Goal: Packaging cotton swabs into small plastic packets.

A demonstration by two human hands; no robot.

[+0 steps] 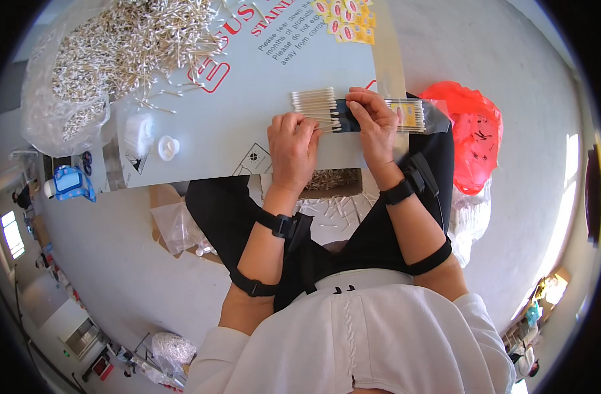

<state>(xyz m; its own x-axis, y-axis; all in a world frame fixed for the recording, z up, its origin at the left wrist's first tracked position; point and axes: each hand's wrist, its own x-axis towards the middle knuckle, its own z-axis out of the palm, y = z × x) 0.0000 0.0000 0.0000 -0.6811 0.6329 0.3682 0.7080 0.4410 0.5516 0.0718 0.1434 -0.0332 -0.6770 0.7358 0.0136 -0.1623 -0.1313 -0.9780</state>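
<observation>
Meanwhile, a filled swab packet (pixel 410 115) lay at two o'clock as the left hand (pixel 291 148) curled against loose swabs (pixel 312 100) at twelve, the right hand (pixel 377 130) bent over a dark strip (pixel 346 120), both grips unclear; a swab heap (pixel 133 49) lay unpacked toward ten.

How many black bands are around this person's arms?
4: left wrist band, right wrist band, left elbow band and right elbow band. The white sleeves could hide more.

cotton swabs (pixel 313 100): white | cards (pixel 347 31): yellow-white-red | tabletop (pixel 215 134): grey, red-black print | plastic bag (pixel 471 134): red | wristbands (pixel 397 192): black
</observation>
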